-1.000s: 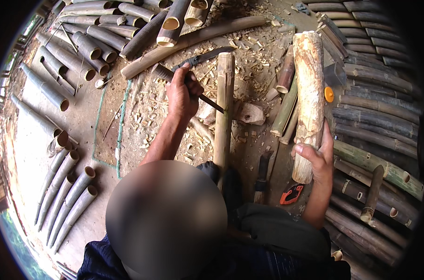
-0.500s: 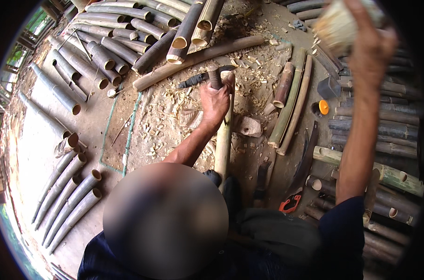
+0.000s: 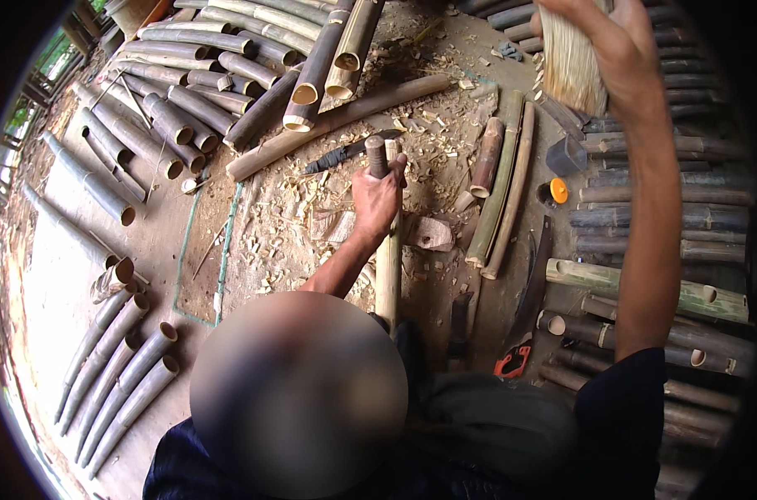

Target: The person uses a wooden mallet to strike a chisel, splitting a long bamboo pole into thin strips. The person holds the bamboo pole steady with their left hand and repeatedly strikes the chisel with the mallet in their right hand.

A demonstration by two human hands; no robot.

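My left hand (image 3: 377,202) is closed around an upright chisel, whose round wooden handle (image 3: 377,158) sticks up out of the fist; its blade is hidden under the hand. Beneath that fist lies a pale, peeled bamboo pole (image 3: 388,271), running toward my body across a notched wooden block (image 3: 432,234). High at the upper right, my right hand (image 3: 622,54) grips a thick wooden mallet (image 3: 572,71) with a pale, frayed surface, raised well apart from the chisel.
Wood chips (image 3: 299,212) litter the ground. A dark-wrapped knife (image 3: 341,156) lies beyond my left hand. To the right are bamboo lengths (image 3: 497,187), a handsaw with an orange handle (image 3: 512,360) and a yellow-capped container (image 3: 554,192). Cut bamboo tubes (image 3: 166,125) are heaped at the far left.
My right hand and the mallet have moved up and to the left in the picture. The left hand keeps its hold on the chisel, while the whole view has shifted slightly.
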